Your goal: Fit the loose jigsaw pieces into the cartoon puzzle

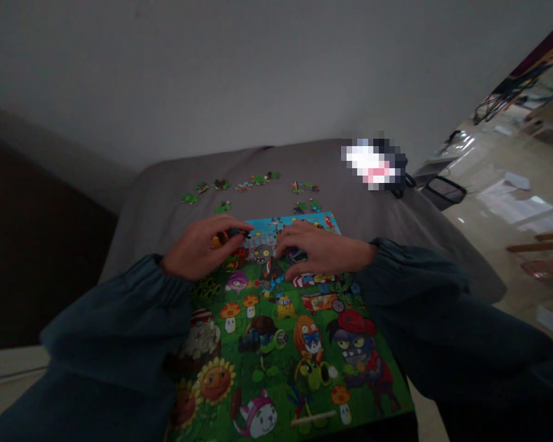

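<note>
A large colourful jigsaw puzzle (286, 344) with cartoon plants and zombies lies on a grey cloth-covered surface (166, 190) in front of me. My left hand (203, 248) rests on the puzzle's upper left part, fingers curled, pinching a small dark puzzle piece (237, 233) at its fingertips. My right hand (320, 248) lies on the upper right part with fingers bent down, pressing on the pieces there; whether it holds anything is hidden. Both arms wear dark blue sleeves.
Several loose puzzle pieces (253, 181) lie scattered on the grey cloth beyond the puzzle. A blurred white and pink object (373, 162) sits at the far right corner. A shiny floor with furniture (511, 196) is to the right. A grey wall is behind.
</note>
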`<state>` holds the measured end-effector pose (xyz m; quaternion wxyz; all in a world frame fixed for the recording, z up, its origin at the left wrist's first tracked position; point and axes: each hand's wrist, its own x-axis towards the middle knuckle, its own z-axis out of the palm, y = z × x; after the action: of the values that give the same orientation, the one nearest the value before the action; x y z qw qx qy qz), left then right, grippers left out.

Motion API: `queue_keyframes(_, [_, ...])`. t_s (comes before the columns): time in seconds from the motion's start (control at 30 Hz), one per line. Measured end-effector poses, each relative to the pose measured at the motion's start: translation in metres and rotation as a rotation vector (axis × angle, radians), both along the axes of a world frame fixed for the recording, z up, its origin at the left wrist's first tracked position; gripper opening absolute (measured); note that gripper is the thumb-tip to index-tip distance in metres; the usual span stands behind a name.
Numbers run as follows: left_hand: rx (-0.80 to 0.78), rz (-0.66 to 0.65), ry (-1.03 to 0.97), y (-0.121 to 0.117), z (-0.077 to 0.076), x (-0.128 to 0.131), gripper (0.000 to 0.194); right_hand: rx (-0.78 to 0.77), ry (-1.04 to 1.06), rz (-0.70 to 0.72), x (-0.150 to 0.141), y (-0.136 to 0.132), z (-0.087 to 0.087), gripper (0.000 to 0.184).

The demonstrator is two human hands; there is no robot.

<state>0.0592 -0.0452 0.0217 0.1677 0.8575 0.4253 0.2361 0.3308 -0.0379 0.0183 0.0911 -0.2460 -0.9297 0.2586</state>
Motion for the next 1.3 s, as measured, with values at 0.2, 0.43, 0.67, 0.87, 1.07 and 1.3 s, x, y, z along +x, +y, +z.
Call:
queue_keyframes(0.2, [0.032,-0.018,0.003,0.001,-0.002,-0.001,0.031,-0.019,0.009,-0.045,-0.004,-0.005,0.001,0.036])
queue_keyframes(0.43, [0.034,-0.042,0.016,0.001,-0.002,-0.001,0.032,0.031,-0.001,-0.05,-0.003,-0.007,0.002,0.035])
queue_keyframes(0.67, [0.042,-0.028,0.042,0.002,-0.003,-0.002,0.032,0.048,-0.008,-0.042,-0.002,-0.008,0.003,0.035])
queue_keyframes(0.87, [0.054,-0.038,0.042,0.003,-0.004,-0.004,0.031,0.045,0.003,-0.037,-0.003,-0.008,0.002,0.034])
queue_keyframes(1.07, [0.06,-0.036,0.032,0.003,-0.005,-0.004,0.032,0.062,0.066,-0.038,0.002,-0.007,0.006,0.035])
queue_keyframes(1.3, [0.035,-0.016,0.008,0.001,-0.002,-0.003,0.033,0.119,0.13,0.023,0.002,-0.012,0.008,0.02])
